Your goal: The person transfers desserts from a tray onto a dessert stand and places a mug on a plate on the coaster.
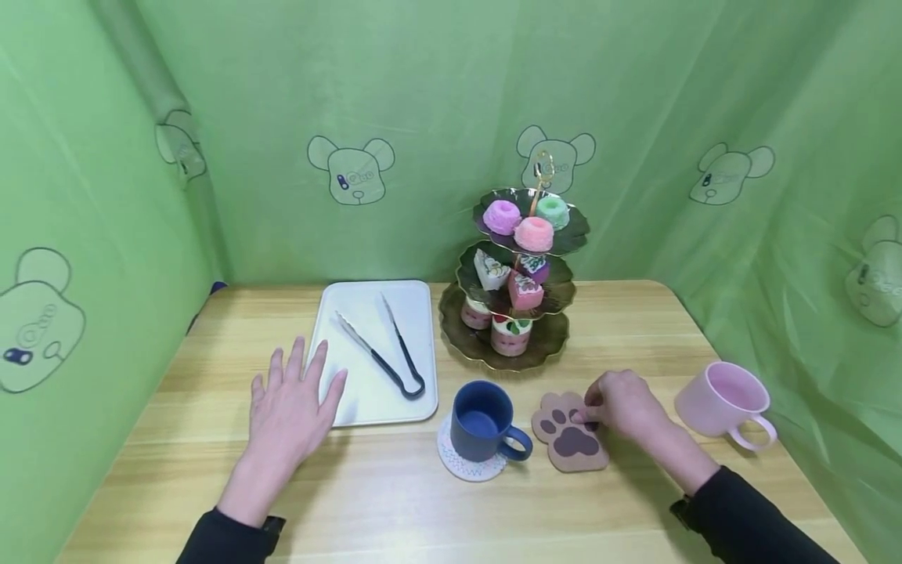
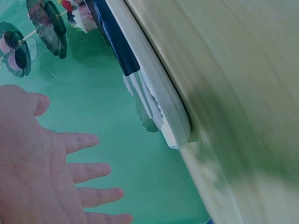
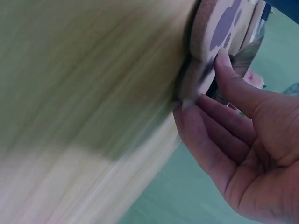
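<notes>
My right hand (image 1: 623,403) pinches the edge of a brown paw-shaped coaster (image 1: 572,442), thumb on top and fingertips at its rim, as the right wrist view shows. Left of that coaster a dark blue mug (image 1: 482,423) stands on a round white patterned coaster (image 1: 470,467). To the right of my right hand is a pink mug (image 1: 720,401), its handle toward the front. My left hand (image 1: 292,407), fingers spread and straight, hovers by the left edge of a white tray (image 1: 338,399) and holds nothing. Black-handled tongs (image 1: 384,364) lie on the tray.
A three-tier stand (image 1: 465,337) with toy cakes and desserts rises behind the blue mug. Everything stands on a light wood table (image 1: 380,501). Green curtains (image 1: 437,94) printed with bear heads hang along the back and both sides.
</notes>
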{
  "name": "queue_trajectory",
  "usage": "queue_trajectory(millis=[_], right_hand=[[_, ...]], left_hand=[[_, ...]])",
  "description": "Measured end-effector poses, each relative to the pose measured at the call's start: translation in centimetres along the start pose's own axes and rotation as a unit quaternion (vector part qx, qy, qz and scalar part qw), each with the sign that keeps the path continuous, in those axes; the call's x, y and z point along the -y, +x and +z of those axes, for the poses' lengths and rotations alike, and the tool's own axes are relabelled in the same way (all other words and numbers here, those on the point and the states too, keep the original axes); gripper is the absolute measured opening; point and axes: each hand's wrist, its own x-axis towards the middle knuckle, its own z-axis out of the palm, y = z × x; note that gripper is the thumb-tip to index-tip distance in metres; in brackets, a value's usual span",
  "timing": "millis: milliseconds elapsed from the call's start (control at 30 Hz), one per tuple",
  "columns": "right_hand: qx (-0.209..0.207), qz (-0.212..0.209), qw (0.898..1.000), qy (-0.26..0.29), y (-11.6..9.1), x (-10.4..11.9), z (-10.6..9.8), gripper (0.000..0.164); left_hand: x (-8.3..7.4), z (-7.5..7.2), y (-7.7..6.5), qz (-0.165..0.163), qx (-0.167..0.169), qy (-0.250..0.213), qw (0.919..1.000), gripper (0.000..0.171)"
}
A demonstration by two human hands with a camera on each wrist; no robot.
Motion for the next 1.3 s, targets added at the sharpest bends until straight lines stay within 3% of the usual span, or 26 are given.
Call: queue_trajectory(millis=[233,400,467,600,667,733,833,967,1200,1300], right_hand=[[-0.002,0.021,1.000,-0.004,-0.1,-0.1,-0.1,0.035],[-0.023,0.039,0.998,0.041,-1.0,-1.4,-2.3,0.060],[-0.059,0.049,0.995,0.057,-1.7,-2.7,-3.8,0.066],[-0.135,0.106,0.985,0.011,-3.7,-6.0,-6.7,0.088],[-0.153,0.142,0.978,-0.018,-4.8,-7.7,-7.6,0.107],[-0.143,0.176,0.974,-0.028,-5.8,-9.2,-7.9,0.125],[-0.087,0.209,0.974,-0.022,-7.3,-11.4,-7.9,0.139],[-0.028,0.196,0.980,0.001,-8.5,-13.9,-7.2,0.134],[-0.045,0.168,0.984,0.031,-9.7,-16.2,-5.8,0.079],[-0.039,0.171,0.984,0.032,-10.2,-16.7,-5.2,0.076]], left_hand=[[0.1,-0.1,-0.1,-0.002,0.005,0.001,1.0000,0.074],[0.3,0.1,-0.1,-0.002,0.005,0.002,1.0000,0.075],[0.4,0.2,0.0,-0.002,0.007,0.002,1.0000,0.075],[0.6,0.3,0.0,-0.002,0.004,0.006,1.0000,0.076],[0.6,0.3,0.0,-0.002,0.000,0.007,1.0000,0.076],[0.6,0.3,-0.1,-0.002,-0.003,0.008,1.0000,0.075],[0.6,0.2,-0.2,-0.002,-0.001,0.006,1.0000,0.075],[0.6,0.2,-0.2,-0.005,0.003,0.006,1.0000,0.076],[0.8,0.2,-0.2,-0.007,0.002,0.007,0.9999,0.076],[0.8,0.2,-0.2,-0.008,0.005,0.009,0.9999,0.076]])
